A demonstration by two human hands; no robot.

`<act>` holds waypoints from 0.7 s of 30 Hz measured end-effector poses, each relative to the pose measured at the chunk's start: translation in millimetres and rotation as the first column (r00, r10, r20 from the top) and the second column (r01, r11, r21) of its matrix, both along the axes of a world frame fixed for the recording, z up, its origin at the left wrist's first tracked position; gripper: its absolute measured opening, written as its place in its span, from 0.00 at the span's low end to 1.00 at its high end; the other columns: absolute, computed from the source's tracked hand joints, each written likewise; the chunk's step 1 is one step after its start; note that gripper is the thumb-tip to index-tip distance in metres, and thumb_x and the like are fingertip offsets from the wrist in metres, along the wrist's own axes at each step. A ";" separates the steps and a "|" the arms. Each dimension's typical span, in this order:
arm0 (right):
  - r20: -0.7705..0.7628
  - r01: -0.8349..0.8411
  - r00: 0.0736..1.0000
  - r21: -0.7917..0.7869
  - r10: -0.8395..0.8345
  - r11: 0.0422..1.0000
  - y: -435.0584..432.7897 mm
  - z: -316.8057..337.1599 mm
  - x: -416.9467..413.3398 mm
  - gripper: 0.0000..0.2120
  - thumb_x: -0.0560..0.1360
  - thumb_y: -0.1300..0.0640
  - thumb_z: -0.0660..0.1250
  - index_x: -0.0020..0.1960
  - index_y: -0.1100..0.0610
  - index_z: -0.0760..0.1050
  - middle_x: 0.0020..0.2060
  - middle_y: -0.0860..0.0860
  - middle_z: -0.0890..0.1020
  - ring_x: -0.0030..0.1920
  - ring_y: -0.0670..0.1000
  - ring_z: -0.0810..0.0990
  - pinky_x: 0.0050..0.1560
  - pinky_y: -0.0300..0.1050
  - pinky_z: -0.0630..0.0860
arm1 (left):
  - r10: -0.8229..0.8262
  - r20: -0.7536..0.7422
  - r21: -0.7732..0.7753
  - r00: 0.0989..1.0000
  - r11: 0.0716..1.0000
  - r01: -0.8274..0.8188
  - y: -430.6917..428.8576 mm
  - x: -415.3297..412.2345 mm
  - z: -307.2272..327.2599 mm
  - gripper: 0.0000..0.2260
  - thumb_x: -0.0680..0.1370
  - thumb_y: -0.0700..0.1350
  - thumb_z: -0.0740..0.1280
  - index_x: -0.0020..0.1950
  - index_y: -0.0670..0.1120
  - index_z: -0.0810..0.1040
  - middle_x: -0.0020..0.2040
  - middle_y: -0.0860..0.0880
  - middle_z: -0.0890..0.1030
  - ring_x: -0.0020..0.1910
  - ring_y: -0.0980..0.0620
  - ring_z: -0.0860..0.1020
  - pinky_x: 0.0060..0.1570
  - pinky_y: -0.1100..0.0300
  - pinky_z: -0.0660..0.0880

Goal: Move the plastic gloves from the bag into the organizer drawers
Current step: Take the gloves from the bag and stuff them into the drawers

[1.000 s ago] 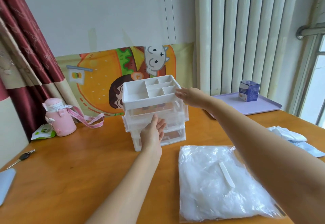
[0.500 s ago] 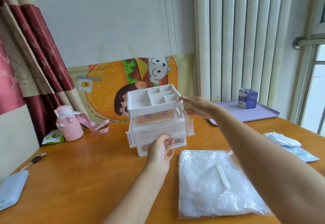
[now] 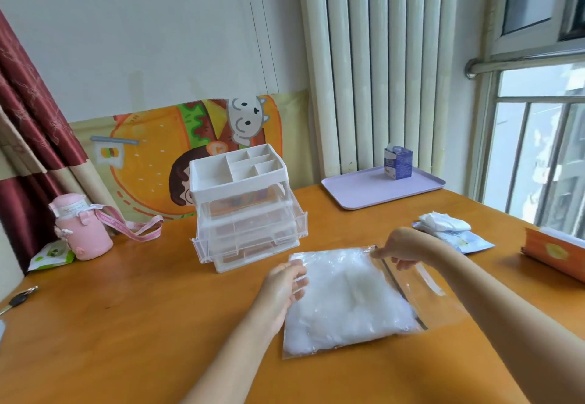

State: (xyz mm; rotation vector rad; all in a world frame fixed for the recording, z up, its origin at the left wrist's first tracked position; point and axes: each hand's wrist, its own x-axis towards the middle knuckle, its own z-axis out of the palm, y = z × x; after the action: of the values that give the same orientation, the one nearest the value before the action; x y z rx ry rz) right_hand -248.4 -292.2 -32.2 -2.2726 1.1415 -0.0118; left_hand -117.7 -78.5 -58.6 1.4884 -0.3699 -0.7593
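Plastic gloves [image 3: 342,311] are packed inside the clear bag [image 3: 433,305], which is laid flat on the table [image 3: 126,324] just in front of the organizer [image 3: 235,178]. Its left edge is gripped by the left hand [image 3: 283,286]; its far right corner is pinched by the right hand [image 3: 403,245]. One drawer [image 3: 250,239] is pulled out of the organizer's front.
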 end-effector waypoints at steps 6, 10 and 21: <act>-0.102 0.066 0.992 -0.097 -0.076 0.993 5.6 -34.5 -20.8 0.23 0.71 0.41 0.70 0.38 0.62 0.76 0.29 0.52 0.77 0.30 0.49 0.74 0.33 0.41 0.70 | -0.482 0.579 0.543 0.658 0.830 0.130 -15.6 -24.8 -37.6 0.23 0.79 0.57 0.62 0.72 0.51 0.66 0.72 0.55 0.65 0.71 0.55 0.64 0.70 0.60 0.60; 0.353 0.005 0.931 0.247 -0.094 0.969 2.7 -54.5 -28.0 0.10 0.73 0.54 0.72 0.41 0.61 0.77 0.33 0.52 0.75 0.33 0.48 0.70 0.35 0.40 0.66 | -0.607 0.604 0.698 0.516 0.716 0.025 -17.3 -19.6 -52.3 0.30 0.81 0.62 0.50 0.79 0.50 0.51 0.80 0.54 0.48 0.78 0.56 0.44 0.75 0.52 0.38; 0.563 -0.420 0.815 0.414 0.135 0.808 12.9 -58.5 -45.0 0.12 0.79 0.52 0.64 0.55 0.57 0.81 0.53 0.50 0.84 0.56 0.47 0.81 0.61 0.44 0.74 | -0.641 0.612 0.726 0.463 0.688 -0.007 -20.3 -6.1 -67.7 0.29 0.80 0.65 0.47 0.79 0.57 0.47 0.79 0.59 0.44 0.77 0.59 0.39 0.74 0.48 0.34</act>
State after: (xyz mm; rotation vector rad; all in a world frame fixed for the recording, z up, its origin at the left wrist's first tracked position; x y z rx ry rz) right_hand -293.4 -279.3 -90.7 -1.7623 0.4279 -0.1567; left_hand -123.8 -98.8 -126.3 2.4898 -1.3239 -0.3959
